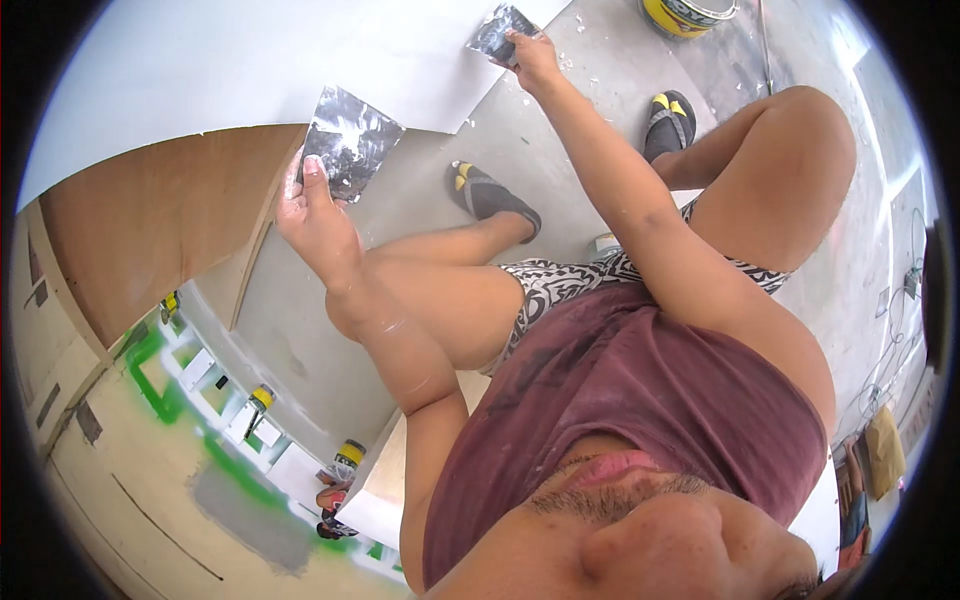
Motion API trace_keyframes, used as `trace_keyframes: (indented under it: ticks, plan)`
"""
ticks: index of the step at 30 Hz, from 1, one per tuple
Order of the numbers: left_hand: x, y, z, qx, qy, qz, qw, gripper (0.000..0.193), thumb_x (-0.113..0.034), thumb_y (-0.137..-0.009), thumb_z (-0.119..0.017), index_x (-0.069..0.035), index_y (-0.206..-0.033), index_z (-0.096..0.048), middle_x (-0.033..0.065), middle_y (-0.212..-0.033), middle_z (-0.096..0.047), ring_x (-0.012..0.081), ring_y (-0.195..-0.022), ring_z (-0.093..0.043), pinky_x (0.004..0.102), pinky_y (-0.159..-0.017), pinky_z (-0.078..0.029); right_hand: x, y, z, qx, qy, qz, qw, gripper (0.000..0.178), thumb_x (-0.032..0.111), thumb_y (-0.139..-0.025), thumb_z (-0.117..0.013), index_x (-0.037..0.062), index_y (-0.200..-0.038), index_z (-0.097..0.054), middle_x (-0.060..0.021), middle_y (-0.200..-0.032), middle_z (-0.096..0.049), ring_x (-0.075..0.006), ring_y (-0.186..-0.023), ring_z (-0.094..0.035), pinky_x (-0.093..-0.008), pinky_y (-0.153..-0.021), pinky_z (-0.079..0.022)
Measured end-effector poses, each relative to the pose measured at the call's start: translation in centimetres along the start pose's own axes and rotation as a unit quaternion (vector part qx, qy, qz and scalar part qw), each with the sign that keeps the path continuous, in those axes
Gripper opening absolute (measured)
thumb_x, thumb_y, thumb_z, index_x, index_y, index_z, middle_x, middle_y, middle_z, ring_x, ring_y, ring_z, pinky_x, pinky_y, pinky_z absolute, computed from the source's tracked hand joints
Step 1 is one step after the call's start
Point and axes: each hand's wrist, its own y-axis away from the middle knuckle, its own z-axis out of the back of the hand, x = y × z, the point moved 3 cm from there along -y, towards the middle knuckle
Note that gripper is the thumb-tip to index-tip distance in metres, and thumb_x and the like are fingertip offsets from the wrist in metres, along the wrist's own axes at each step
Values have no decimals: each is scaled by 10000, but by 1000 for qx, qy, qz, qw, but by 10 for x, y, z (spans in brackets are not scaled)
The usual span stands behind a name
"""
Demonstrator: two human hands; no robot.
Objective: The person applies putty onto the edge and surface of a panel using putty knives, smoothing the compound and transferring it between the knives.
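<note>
maroon shirt (pixel 640 390) lies below both hands' fingers. left hand (pixel 318 215), fingers closed, pinches the smeared left blade (pixel 352 145) beyond its fingertips; right hand (pixel 537 60) clasps the right blade (pixel 497 32) left of its fingers. firm thumbs likely keep blades steady.

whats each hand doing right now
Left hand: closed, holding a white-smeared square plate.
Right hand: closed, holding a white-smeared dark blade.

left blade (pixel 352 142): glossy metal (smeared) | panel (pixel 250 75): smooth | shirt (pixel 640 400): matt cloth
</note>
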Motion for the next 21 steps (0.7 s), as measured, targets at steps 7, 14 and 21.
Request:
trace_keyframes:
  ticks: [7,14,21]
  plan:
    - [-2,-1,1,-6,32,-11,999,279,-76,-950,-554,83,-1179,-575,89,-958,-636,99,-777,-604,214,-544,-444,3,-3,-40,-102,67,67,990,250,0,-838,-523,-27,-1081,-575,-126,-950,-651,-225,-807,-669,-351,-702,-555]
    - [-3,1,16,-10,60,-13,998,287,-56,-957,-532,131,-1176,-538,166,-1045,-628,200,-938,-638,318,-766,-556,54,27,-126,-171,429,216,860,366,115,-892,-446,5,-1214,-582,-253,-991,-675,-354,-900,-673,-430,-808,-537]
    - [7,0,22,-3,104,-32,994,290,-64,-954,-540,130,-1170,-539,172,-1054,-630,214,-954,-633,344,-828,-532,85,128,-227,-3,445,405,799,434,132,-878,-481,32,-1299,-523,-258,-897,-666,-417,-773,-661,-501,-731,-534]
